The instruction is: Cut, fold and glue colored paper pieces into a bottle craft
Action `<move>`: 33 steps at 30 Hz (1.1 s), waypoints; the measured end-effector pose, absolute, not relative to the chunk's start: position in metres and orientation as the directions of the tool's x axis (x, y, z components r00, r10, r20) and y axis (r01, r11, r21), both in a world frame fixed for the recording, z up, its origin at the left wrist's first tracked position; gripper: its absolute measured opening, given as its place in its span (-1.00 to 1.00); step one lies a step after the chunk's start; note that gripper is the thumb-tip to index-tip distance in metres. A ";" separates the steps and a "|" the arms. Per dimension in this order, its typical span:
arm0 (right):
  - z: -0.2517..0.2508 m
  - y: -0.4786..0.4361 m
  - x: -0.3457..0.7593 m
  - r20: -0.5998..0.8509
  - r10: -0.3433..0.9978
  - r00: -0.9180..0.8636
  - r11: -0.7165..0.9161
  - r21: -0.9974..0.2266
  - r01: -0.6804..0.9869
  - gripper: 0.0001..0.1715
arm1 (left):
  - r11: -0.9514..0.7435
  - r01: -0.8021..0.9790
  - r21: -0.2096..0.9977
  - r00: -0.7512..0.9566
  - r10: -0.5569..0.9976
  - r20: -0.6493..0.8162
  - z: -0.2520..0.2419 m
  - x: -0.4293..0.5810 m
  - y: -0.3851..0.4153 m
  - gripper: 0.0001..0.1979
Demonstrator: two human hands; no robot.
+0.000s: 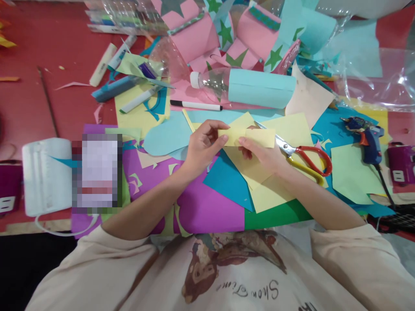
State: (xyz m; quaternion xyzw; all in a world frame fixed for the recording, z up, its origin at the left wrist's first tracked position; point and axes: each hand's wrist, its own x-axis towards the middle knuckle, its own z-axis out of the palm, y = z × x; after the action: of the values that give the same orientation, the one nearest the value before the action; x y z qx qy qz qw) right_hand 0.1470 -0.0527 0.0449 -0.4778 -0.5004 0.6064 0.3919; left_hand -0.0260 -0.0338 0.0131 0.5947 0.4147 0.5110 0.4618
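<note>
A short strip of pale yellow paper [236, 137] is held level between my two hands, over the layered coloured sheets. My left hand [206, 140] pinches its left end between thumb and fingers. Further along, my right hand [256, 149] grips the strip with the thumb in front and fingers behind. Scissors [303, 153] with one red and one yellow handle lie just right of my right hand, their blades partly behind it. Beneath the hands are yellow sheets [275, 190] and a light blue cut-out [168, 136] with a rounded end.
Behind the hands lie a plastic bottle [212, 82] wrapped in light blue paper and a black-and-white marker [196, 105]. Pink paper pieces with green stars [194, 39] pile up at the back. A glue gun [368, 138] rests right; a white corded device [47, 177] sits left.
</note>
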 end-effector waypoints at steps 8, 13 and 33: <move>0.043 -0.052 0.147 -0.197 0.964 -0.178 -0.198 -0.980 0.009 -0.65 | -0.166 -0.012 0.986 0.213 0.963 0.164 0.018 -0.025 -0.037 -0.65; 0.044 -0.052 0.145 -0.219 0.965 -0.145 -0.220 -0.975 0.008 -0.68 | -0.176 0.015 0.984 0.188 0.967 0.170 0.017 -0.024 -0.038 -0.66; 0.046 -0.050 0.145 -0.198 0.967 -0.160 -0.194 -0.980 0.043 -0.65 | -0.131 -0.039 0.991 0.176 0.975 0.136 0.018 -0.025 -0.039 -0.65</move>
State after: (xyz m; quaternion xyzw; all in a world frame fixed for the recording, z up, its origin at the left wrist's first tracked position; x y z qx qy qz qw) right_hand 0.1449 -0.0500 0.0457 -0.5110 -0.4941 0.5795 0.3986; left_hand -0.0252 -0.0392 0.0180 0.5684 0.4116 0.4923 0.5149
